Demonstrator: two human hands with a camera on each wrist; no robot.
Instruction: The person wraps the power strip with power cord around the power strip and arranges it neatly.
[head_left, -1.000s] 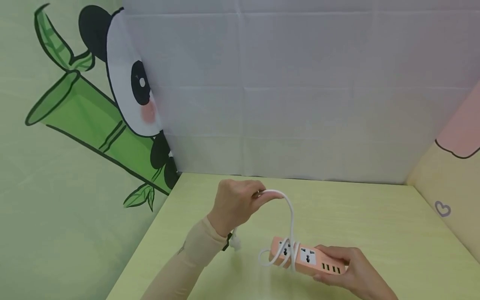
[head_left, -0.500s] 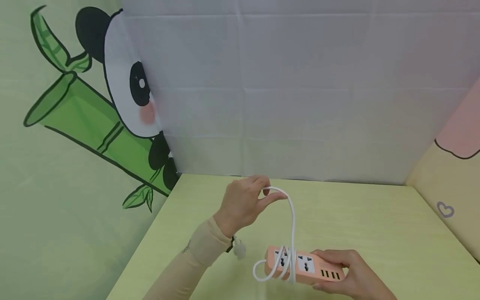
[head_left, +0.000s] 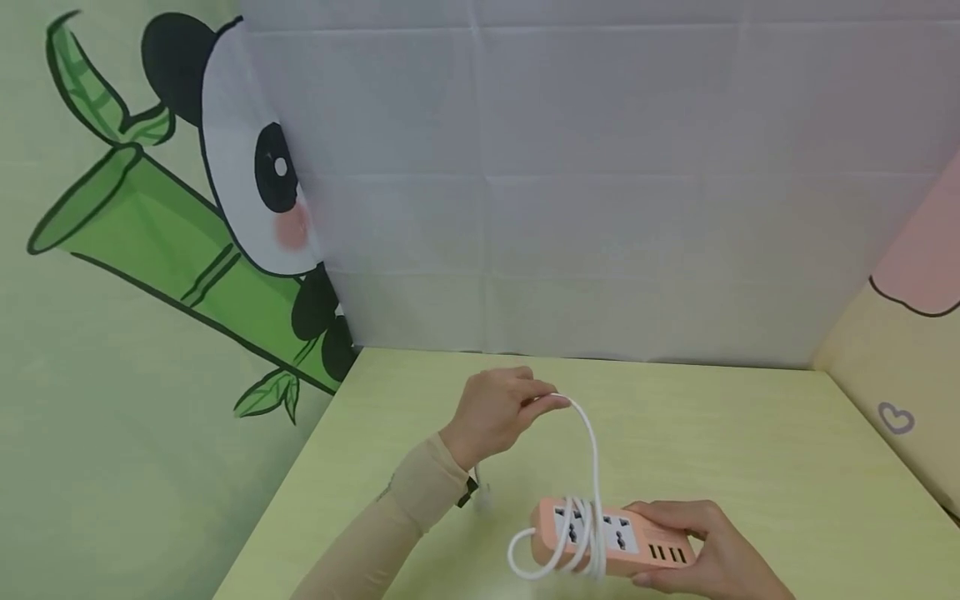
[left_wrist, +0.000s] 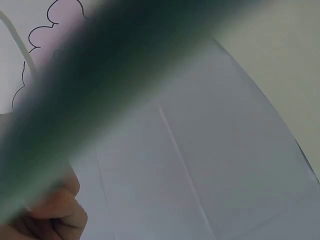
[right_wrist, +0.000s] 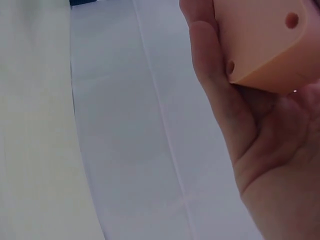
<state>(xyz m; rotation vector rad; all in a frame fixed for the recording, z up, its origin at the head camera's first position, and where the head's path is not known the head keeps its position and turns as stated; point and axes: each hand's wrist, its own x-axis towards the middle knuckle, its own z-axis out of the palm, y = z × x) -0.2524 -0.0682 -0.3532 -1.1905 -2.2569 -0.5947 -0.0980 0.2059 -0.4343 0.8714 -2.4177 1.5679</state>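
The right hand (head_left: 708,546) grips the USB end of a pink power strip (head_left: 652,533), thumb on the near side; the right wrist view shows the strip's pink underside (right_wrist: 265,35) against the palm (right_wrist: 280,160). White cord (head_left: 596,458) is wound several turns round the strip's left half, with a loop sticking out at that end. Above and to the left, the left hand (head_left: 495,412) pinches the cord between thumb and fingers, and it arches down to the strip. In the left wrist view a dark blurred band hides part of the left hand (left_wrist: 55,212).
Below the left wrist hangs a blurred pale plug end (head_left: 483,493), beside a small black object (head_left: 467,492) at the sleeve. The pale yellow-green table (head_left: 712,433) meets a grey-white cloth backdrop (head_left: 600,208); a panda and bamboo print (head_left: 172,225) covers the left side.
Over the last half second the left hand has dropped slightly and shifted a little right, its fingers closer together on the cord. The strip has tipped and sunk a little since the earliest frame.
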